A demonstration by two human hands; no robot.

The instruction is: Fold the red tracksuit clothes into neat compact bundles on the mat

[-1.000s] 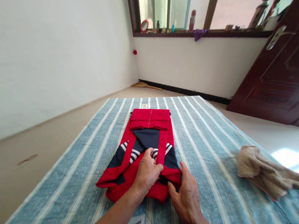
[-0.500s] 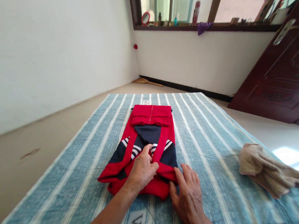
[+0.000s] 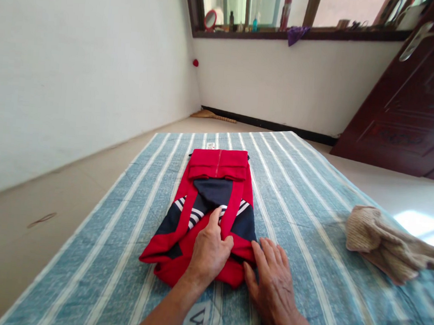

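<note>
A red and navy zip jacket (image 3: 219, 165) with white stripes lies folded on the bed, its collar end away from me and its hem bunched toward me. My left hand (image 3: 210, 249) presses on the middle of the jacket, index finger stretched forward and thumb out to the right. Its other fingers are mostly hidden below the palm. My right hand (image 3: 271, 279) rests at the jacket's lower right edge. Its fingertips touch the red hem and its thumb is apart, near the bedcover.
The blue striped bedcover (image 3: 298, 229) spreads around the jacket. A beige knitted garment (image 3: 387, 241) lies at the bed's right edge. Beyond are a broom (image 3: 213, 116) on the floor, a dark red door (image 3: 405, 107) and a windowsill (image 3: 260, 35) with a thermos (image 3: 285, 12).
My left index finger has straightened and lies farther from the thumb, and the left hand has shifted slightly right on the jacket. My right hand stays at the hem. The view has tilted slightly.
</note>
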